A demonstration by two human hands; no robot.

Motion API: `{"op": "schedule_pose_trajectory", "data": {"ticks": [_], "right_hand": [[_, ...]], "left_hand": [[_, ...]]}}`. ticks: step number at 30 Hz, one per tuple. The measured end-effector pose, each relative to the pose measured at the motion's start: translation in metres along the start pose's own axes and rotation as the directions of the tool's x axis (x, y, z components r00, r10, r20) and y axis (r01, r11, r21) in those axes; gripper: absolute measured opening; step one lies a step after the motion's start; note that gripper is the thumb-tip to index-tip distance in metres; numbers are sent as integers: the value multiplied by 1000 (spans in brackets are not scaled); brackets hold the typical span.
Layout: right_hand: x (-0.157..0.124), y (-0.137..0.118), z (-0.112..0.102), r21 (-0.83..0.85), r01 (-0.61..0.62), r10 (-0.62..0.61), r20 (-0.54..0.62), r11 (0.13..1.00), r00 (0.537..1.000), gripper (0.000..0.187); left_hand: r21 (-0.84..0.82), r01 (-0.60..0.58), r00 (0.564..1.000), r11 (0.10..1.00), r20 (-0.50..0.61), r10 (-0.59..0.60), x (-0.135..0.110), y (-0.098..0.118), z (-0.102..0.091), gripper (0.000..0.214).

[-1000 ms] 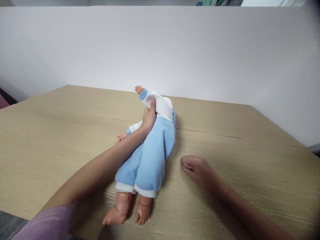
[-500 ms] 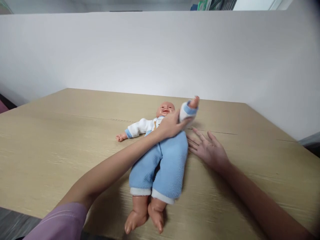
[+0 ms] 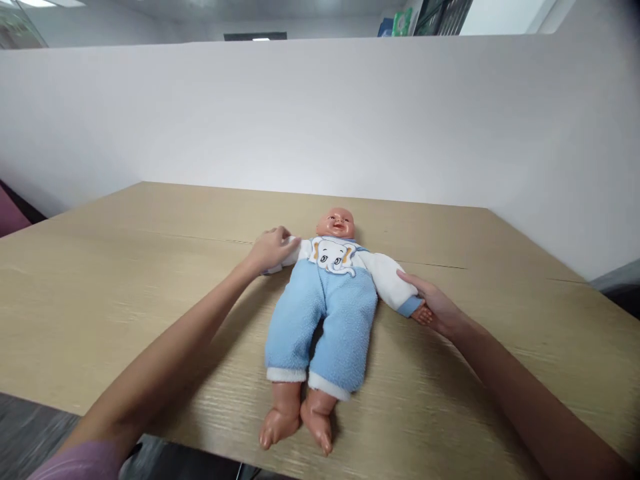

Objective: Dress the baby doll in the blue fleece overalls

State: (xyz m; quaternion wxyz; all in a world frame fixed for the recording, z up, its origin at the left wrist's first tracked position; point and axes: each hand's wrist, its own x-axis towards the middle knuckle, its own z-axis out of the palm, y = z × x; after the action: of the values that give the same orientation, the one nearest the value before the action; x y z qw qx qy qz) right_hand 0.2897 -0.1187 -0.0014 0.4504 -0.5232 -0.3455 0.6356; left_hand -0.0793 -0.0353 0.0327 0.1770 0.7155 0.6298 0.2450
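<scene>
A baby doll lies on its back on the wooden table, head at the far end and bare feet towards me. It wears fuzzy light-blue trousers and a white top with an elephant face on the chest. My left hand is closed around the doll's sleeved arm on the left, hiding most of it and the doll's hand there. On the other side, my right hand grips the doll's other arm near the blue cuff, thumb on the white sleeve and fingers beneath, partly out of sight.
The light wooden table reaches back to a white partition. Its front edge runs below the doll's feet. Something pink stands beyond the left side, and a dark floor shows at the lower left.
My left hand has let go of the doll's raised arm on the right and moved left to its other arm. That raised arm is now lowered outward, and my right hand, open before, holds it.
</scene>
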Motion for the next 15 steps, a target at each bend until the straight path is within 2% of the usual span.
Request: {"op": "schedule_pose_trajectory", "data": {"ticks": [3, 5, 7, 10, 13, 15], "right_hand": [[-5, 4, 16, -84, 4, -4, 1, 996, 1000, 19], [-10, 8, 33, -91, 64, -63, 18, 994, 998, 25], [-16, 13, 52, -96, 115, -117, -11, 989, 993, 37], [-25, 15, 81, -139, 107, -126, -134, 984, 983, 53], [-35, 8, 98, -138, 107, -133, -197, 985, 971, 54], [-46, 0, 101, -138, 117, -145, -214, 983, 966, 51]], "left_hand": [[-54, 101, 990, 993, 107, -95, -11, -25, -9, 68], [-119, 110, 984, 987, 155, -91, -22, -24, -5, 73], [-189, 94, 980, 977, 191, -58, -33, -11, 3, 76], [-312, 117, 970, 943, 237, -42, -48, 15, 11, 81], [-421, 259, 943, 869, 305, -133, -60, 36, 5, 89], [-456, 254, 951, 853, 276, -136, -72, 47, -6, 87]]}}
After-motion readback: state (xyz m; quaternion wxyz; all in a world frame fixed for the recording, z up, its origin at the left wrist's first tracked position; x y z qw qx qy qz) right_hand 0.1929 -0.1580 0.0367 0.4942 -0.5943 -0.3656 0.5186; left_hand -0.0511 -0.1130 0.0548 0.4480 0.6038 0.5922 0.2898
